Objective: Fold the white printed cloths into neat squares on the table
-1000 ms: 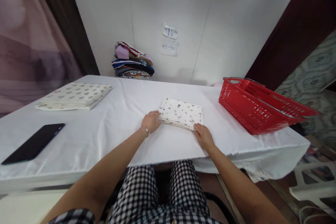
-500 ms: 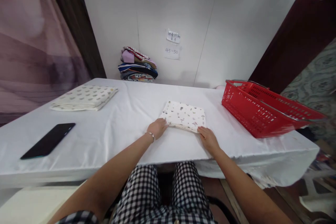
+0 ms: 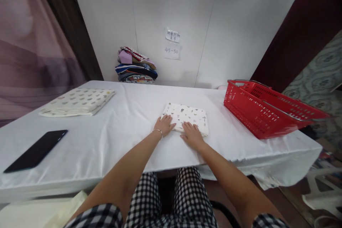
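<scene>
currently both palms down on the folded printed cloth point(image 3: 187, 117), flat on the white table point(image 3: 128, 128). left hand point(image 3: 164, 125) splayed, fingers spread, pressing the cloth's near-left corner; thin bracelet point(image 3: 158, 131) at that wrist. right hand point(image 3: 191, 134) also flat and spread, covering the near edge just right of the left hand, fingertips reaching onto the print. neither hand curled around anything, no pinch, no lift. hands close together, not touching each other as far as visible.

cloth: small white square with tiny dark motifs, several layers thick, edges roughly aligned, far half uncovered beyond the fingertips.

around the hands:
- red plastic basket point(image 3: 256, 114) well off to the right of the right hand, tilted, one end hanging past the table edge.
- second folded cloth point(image 3: 77, 101), pale with leaf-like dots, well off to the left and farther out than the left hand.
- black phone point(image 3: 36, 150) far left of the left hand, nearer the table's near edge, screen dark.
- stack of mixed fabrics point(image 3: 136, 65) against the wall, straight beyond the left hand.
- two paper notes point(image 3: 172, 44) on the wall beyond both hands, lower one reads 45-50.

checked trousers point(image 3: 171, 199) below the forearms.
</scene>
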Demonstrator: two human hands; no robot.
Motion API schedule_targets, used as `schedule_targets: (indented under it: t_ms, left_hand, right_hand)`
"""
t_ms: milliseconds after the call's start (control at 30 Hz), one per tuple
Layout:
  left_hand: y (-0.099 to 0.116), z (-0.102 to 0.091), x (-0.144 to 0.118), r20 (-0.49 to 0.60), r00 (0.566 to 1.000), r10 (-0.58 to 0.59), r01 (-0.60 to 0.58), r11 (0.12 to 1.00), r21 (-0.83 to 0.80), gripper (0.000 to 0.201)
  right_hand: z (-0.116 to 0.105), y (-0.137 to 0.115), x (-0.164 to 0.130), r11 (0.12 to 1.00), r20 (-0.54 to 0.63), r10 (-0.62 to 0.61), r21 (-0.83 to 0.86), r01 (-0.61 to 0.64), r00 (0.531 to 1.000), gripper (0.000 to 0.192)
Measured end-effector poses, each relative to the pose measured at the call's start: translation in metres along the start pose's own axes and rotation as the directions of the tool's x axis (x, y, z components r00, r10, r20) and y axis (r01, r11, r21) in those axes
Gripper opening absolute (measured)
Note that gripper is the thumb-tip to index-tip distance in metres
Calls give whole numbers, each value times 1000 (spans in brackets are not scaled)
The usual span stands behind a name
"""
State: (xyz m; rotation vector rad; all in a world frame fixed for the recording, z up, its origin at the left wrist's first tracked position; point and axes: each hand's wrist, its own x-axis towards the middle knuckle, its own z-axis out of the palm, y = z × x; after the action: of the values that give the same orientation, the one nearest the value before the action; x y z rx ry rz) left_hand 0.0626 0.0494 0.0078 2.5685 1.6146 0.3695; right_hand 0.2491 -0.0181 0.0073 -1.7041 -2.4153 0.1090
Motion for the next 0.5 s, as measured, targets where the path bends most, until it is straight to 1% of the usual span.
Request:
schedule_targets:
  t_ms: [67, 167, 200, 267, 333, 367, 433, 500]
  left_hand:
    - [-4, 3, -2, -13, 1000, 1, 0, 1000, 11, 48]
    - [-7, 5, -3, -22, 1000, 8, -7, 999, 31, 49]
    - [-7, 5, -3, -22, 1000, 7, -6, 999, 36, 49]
    - [-7, 5, -2, -21, 1000, 6, -5, 999, 40, 50]
    - [-6, 5, -2, -18, 1000, 12, -11, 999, 39, 52]
    - [-6, 6, -2, -18, 1000, 12, -11, 999, 36, 52]
    - [-6, 6, -3, -12, 1000, 3, -3, 1000, 26, 52]
    - [-5, 7, -5, -8, 1000, -12, 12, 1000, 14, 52]
  right_hand:
    - [2, 2, 1, 1000, 28, 2, 31, -3, 1000, 58]
    - [-11, 14, 8, 995, 84, -7, 104, -2, 996, 54]
    - [-16, 21, 12, 993, 87, 19, 111, -29, 996, 53]
    - [-25, 38, 20, 986, 71, 143, 82, -148, 987, 55]
    - [-26, 57, 26, 958, 61, 284, 32, -286, 957, 57]
    - [-24, 65, 29, 943, 71, 331, 16, -333, 941, 57]
    - [-16, 78, 31, 925, 99, 377, 5, -379, 921, 58]
    - [-7, 86, 31, 927, 114, 374, -5, -376, 921, 60]
